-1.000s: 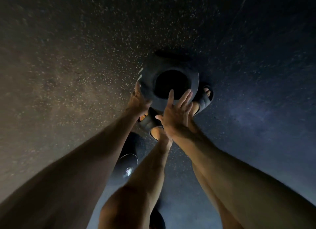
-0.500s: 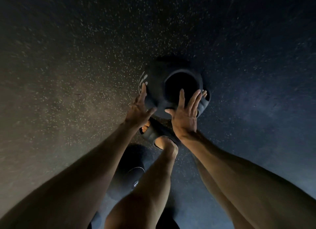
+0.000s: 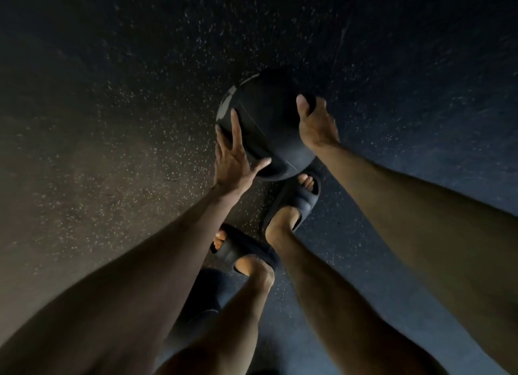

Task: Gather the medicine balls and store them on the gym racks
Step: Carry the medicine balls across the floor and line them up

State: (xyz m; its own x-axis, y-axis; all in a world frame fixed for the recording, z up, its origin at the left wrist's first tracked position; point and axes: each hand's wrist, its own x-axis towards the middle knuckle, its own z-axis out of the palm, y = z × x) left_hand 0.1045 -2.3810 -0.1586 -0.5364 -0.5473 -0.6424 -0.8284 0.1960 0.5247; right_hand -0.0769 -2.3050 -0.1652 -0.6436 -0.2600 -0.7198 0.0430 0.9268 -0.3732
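A black medicine ball (image 3: 266, 125) with pale markings on its upper left sits low over the speckled rubber floor (image 3: 112, 150), just in front of my feet. My left hand (image 3: 234, 161) lies flat against its left side, fingers spread and pointing up. My right hand (image 3: 315, 122) is cupped over its right side, thumb on top and fingers wrapped behind. Both palms press on the ball. Whether it rests on the floor or is lifted off it cannot be told.
My feet in dark slide sandals stand right behind the ball, the right foot (image 3: 294, 203) nearest it and the left foot (image 3: 241, 251) further back. A second dark ball (image 3: 201, 301) lies on the floor behind my left leg. The lighting is dim.
Both hands have moved outward from the near face of the ball to grip its two sides. The ball has turned, so its dark round panel no longer faces me. My feet have shifted back.
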